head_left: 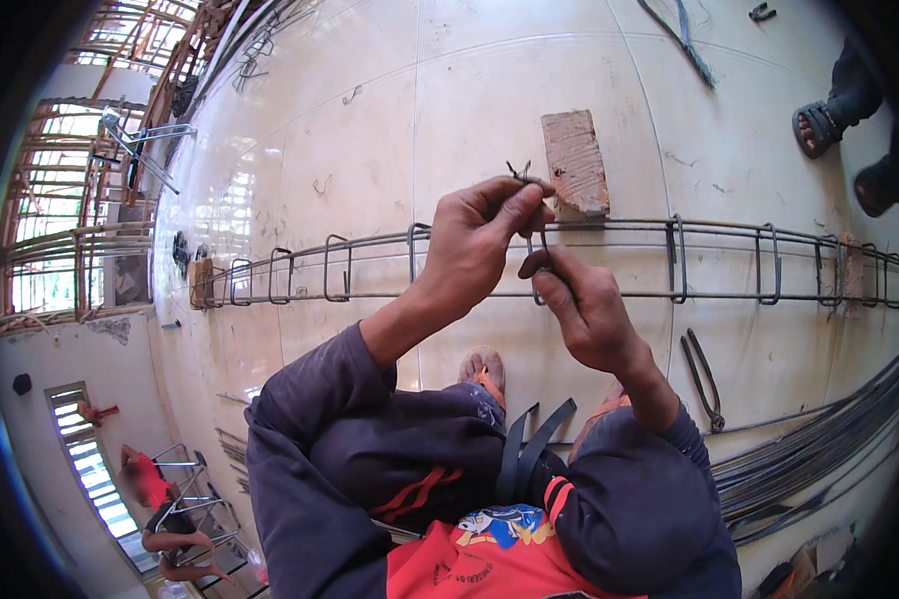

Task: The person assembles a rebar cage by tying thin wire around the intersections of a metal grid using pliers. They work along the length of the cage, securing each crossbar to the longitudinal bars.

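Observation:
A long, narrow rebar cage (679,262) of thin bars with bent rectangular stirrups lies crosswise in front of me. Above its middle, my left hand (474,235) is closed, thumb against fingers, on a small bunch of tie wire (519,174) whose ends stick up past the fingertips. My right hand (587,304) sits lower and to the right, thumb and forefinger pinched at a thin dark bent piece of steel by the cage bars. Whether that piece is a stirrup or wire, I cannot tell. A reddish brick (575,165) lies just beyond the cage.
Pincers (705,381) lie on the tiled floor to the right, near a bundle of long steel bars (809,439). Blocks prop the cage ends. A person's sandalled foot (817,130) stands at far right. Another person (155,489) is by a metal frame at lower left.

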Demonstrator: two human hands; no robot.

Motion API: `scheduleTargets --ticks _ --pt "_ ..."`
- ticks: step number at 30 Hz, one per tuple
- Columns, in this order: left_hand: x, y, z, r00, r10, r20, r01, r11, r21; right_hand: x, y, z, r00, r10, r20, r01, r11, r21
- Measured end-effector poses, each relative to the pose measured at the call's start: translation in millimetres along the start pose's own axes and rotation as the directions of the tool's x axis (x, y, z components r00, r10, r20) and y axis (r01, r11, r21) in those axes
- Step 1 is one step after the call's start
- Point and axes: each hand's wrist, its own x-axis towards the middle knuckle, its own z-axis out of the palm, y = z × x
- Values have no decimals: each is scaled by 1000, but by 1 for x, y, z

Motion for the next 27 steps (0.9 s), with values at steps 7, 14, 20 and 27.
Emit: scheduleTargets --ticks 7,14,20,27 --pt "3 -4 -2 978 -123 170 118 992 42 -14 14 -9 990 119 -75 -94 957 275" --pt "-11 -40 3 986 -31 163 23 999 49 -46 33 3 950 313 6 -292 877 381" --pt "-15 -46 0 994 -74 84 64 991 116 -40 35 7 925 352 139 -379 870 315" --pt "-25 -88 -13 994 -34 107 9 975 224 -44 60 5 935 354 -6 -349 925 147"
